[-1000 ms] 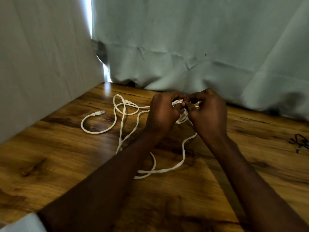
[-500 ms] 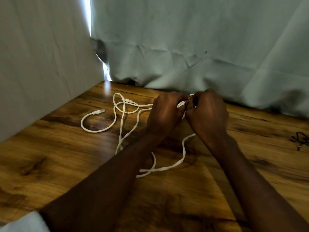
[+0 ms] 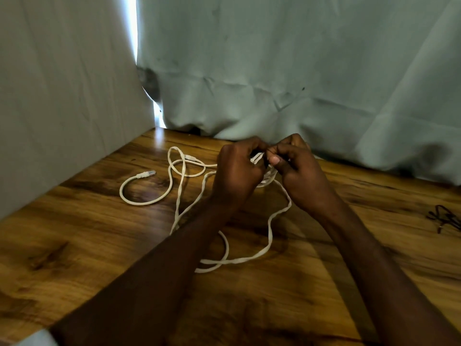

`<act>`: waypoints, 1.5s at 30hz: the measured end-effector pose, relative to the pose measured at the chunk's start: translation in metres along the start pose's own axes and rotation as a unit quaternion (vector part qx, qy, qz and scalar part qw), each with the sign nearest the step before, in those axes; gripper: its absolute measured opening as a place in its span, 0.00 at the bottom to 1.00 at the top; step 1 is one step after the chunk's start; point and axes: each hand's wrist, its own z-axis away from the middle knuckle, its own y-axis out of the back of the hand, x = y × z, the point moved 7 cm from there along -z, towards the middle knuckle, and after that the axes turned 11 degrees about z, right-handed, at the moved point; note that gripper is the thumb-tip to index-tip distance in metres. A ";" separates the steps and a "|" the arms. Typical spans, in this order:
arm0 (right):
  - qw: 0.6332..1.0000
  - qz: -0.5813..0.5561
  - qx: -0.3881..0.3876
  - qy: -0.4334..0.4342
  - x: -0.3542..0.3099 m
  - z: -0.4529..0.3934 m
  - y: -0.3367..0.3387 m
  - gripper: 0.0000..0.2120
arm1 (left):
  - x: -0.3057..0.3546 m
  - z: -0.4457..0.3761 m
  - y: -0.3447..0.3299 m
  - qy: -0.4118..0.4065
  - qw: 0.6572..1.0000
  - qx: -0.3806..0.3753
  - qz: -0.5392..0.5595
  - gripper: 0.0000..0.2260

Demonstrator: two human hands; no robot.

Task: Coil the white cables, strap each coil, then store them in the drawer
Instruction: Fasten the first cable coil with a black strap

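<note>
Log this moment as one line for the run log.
step: coiling | left hand: shut on white cable | right hand: shut on white cable | loose end: on wooden table | strap: not on | drawer: unseen

Two bare forearms reach in from the lower edge, uncovered from wrist to elbow, with no watch, ring or band on either. The left hand [image 3: 237,171] and right hand [image 3: 299,171] are ungloved. A pale, whitish sleeve [image 3: 37,339] edge shows at the left upper arm
</note>
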 end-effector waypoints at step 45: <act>0.952 -0.251 0.094 -0.146 0.021 0.006 -0.001 0.02 | -0.011 0.005 -0.033 0.071 0.992 -0.107 0.010 0.06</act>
